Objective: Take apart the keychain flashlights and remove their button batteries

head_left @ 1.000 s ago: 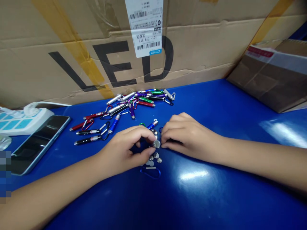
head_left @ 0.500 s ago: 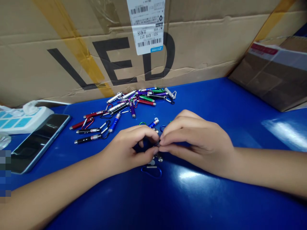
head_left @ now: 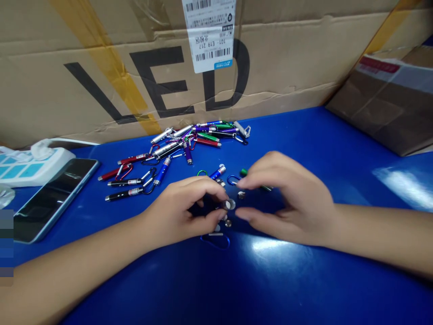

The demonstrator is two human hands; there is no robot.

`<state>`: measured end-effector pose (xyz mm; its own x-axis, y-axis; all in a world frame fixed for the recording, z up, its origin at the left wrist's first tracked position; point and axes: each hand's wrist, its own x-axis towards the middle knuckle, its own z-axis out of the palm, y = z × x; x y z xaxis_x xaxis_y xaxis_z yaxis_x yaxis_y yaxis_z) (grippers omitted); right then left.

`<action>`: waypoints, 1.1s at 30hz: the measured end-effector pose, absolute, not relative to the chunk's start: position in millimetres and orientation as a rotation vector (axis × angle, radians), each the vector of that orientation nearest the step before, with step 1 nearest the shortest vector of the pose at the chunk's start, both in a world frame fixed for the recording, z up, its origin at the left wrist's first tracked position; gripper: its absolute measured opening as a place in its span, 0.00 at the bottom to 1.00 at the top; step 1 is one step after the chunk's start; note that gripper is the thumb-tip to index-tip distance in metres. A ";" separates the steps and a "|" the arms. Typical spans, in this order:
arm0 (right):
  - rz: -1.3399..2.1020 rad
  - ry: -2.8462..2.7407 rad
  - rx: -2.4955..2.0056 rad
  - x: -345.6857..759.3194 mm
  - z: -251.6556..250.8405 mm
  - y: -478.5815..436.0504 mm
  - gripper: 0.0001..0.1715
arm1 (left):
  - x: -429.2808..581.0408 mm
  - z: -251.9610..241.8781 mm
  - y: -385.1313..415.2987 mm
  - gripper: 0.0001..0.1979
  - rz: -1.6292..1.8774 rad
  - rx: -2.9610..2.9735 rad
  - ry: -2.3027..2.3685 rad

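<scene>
My left hand (head_left: 184, 207) pinches a small dark keychain torch body (head_left: 227, 204) between thumb and fingers, its silver open end facing right. My right hand (head_left: 287, 198) hovers just right of it, thumb and fingers parted, nothing in them. A small silver button cell (head_left: 241, 195) lies on the blue table (head_left: 270, 280) between the two hands, with more tiny silver parts (head_left: 227, 222) under the left fingertips. A blue carabiner clip (head_left: 216, 241) lies in front of the left hand. A blue torch (head_left: 217, 172) and a green one (head_left: 244, 172) lie just behind the hands.
A pile of coloured keychain torches (head_left: 182, 144) lies at the back by a big cardboard box (head_left: 135, 67). A phone (head_left: 50, 198) and a white power strip (head_left: 30, 164) sit at the left. Another cardboard box (head_left: 382, 104) stands at the right.
My right hand has drawn back from the torch end and spread its fingers; half a second ago its fingertips met the left hand's. The left hand keeps its hold.
</scene>
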<state>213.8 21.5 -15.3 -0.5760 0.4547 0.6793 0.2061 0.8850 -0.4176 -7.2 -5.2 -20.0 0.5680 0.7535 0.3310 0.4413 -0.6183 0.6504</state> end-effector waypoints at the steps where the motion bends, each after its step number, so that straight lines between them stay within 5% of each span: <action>1: 0.376 -2.155 -0.486 215.0 -14.9 22.1 0.08 | -7.3 -20.2 -5.5 0.08 0.834 2.299 0.952; 6: 0.366 -2.338 -0.623 216.2 -17.5 26.8 0.02 | -9.1 -18.4 -4.5 0.09 1.032 2.360 0.859; 12: 0.303 -2.574 -0.752 209.9 -28.8 29.5 0.10 | -12.8 -18.9 -2.8 0.08 1.370 2.252 0.907; 25: 0.344 -2.592 -0.653 209.6 -30.7 32.3 0.05 | -10.9 -20.2 -3.0 0.10 1.199 2.311 0.903; 33: 0.314 -2.138 -0.649 213.3 -7.9 20.4 0.04 | -6.5 -19.4 -2.4 0.08 1.126 2.335 0.887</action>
